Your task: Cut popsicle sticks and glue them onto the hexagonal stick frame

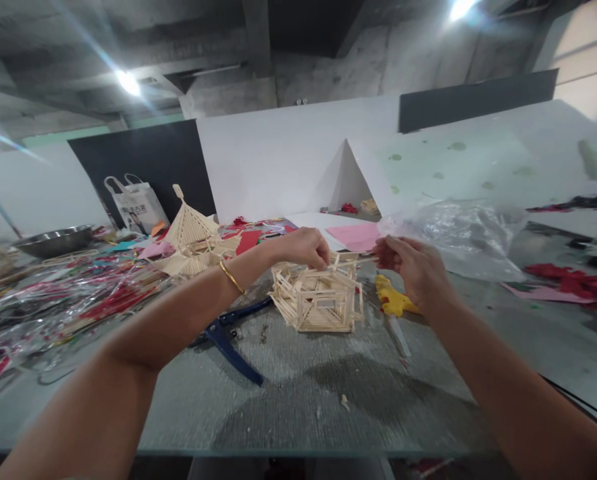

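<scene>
A small house-shaped model (326, 310) made of thin pale wooden sticks stands on the table in front of me. My left hand (306, 248) is closed at its top edge, fingers pointing down; the fingertips are partly hidden. To the right of the model, my right hand (412, 265) is pinched, with what looks like a thin wooden stick reaching from its fingertips toward the model's top. A yellow glue gun (392, 299) lies below my right hand, its clear stick toward me. Blue-handled cutters (233, 347) lie left of the model, under my left forearm.
Behind my left forearm stands another stick model with a pointed roof (191, 230). Wrapped bundles and loose sticks (88, 300) cover the left side, near a metal bowl (56, 240). Pink paper (356, 235) and a clear plastic bag (463, 233) lie behind my right hand.
</scene>
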A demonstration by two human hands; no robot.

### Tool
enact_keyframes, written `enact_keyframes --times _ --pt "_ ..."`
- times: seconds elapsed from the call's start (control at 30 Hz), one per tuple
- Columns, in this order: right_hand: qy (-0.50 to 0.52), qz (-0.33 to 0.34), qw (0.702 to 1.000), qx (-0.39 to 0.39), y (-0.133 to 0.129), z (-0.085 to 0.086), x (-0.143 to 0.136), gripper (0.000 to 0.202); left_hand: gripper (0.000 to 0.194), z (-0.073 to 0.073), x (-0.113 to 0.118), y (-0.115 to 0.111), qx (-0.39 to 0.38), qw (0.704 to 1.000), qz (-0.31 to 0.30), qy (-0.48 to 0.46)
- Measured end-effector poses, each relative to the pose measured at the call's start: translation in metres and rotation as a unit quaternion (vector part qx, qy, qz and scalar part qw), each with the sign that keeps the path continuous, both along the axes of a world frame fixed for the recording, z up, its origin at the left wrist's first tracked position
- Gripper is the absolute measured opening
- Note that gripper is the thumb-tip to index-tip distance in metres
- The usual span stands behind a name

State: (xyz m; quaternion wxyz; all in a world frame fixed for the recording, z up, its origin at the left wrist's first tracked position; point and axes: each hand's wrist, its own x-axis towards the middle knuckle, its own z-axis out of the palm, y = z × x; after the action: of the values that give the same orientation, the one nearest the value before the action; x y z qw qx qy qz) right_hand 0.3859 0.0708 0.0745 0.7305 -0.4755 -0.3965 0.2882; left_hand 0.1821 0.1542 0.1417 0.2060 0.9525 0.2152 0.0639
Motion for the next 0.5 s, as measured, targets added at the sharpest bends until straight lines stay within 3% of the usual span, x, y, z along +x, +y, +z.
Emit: enact_keyframes --times 0.5 --pt "-0.014 -0.014 0.999 -0.026 -0.001 0.002 -0.0012 0.009 0.026 0.0024 0.0017 -0.0039 0.017 1.0 0.011 0.017"
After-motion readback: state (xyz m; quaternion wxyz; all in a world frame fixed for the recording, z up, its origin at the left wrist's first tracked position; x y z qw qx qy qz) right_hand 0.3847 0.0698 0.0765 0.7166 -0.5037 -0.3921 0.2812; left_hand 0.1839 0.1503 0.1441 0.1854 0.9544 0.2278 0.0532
